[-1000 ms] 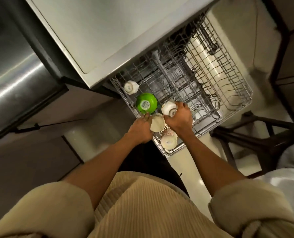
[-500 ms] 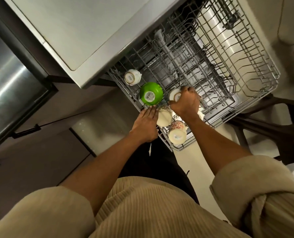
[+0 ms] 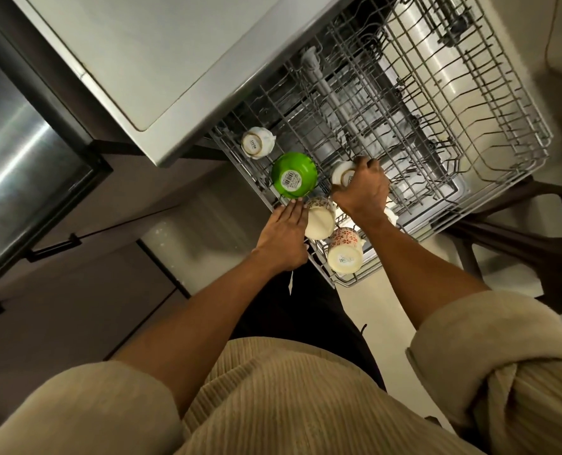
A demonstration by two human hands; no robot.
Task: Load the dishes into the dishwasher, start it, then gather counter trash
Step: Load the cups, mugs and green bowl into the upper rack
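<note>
The dishwasher's wire upper rack (image 3: 489, 136) is pulled out below the counter. Upside down in its near left part stand a white cup (image 3: 256, 146), a green bowl (image 3: 293, 179), a cream mug with a red pattern (image 3: 319, 218) and a second patterned mug (image 3: 344, 256). My right hand (image 3: 363, 192) is shut on another white cup (image 3: 342, 174), holding it bottom-up on the rack just right of the green bowl. My left hand (image 3: 284, 238) lies flat, fingers together, against the left side of the cream mug at the rack's left edge, holding nothing.
The grey counter top (image 3: 161, 57) overhangs the rack's far left. A steel appliance front (image 3: 20, 165) and dark cabinet doors (image 3: 76, 290) are at the left. A dark chair frame (image 3: 516, 244) stands on the pale floor right of the rack. Most of the rack's right side holds nothing.
My right hand has carried the white cup a little further into the rack beside the green bowl. My left hand has let go of the cream mug and flattened against it.
</note>
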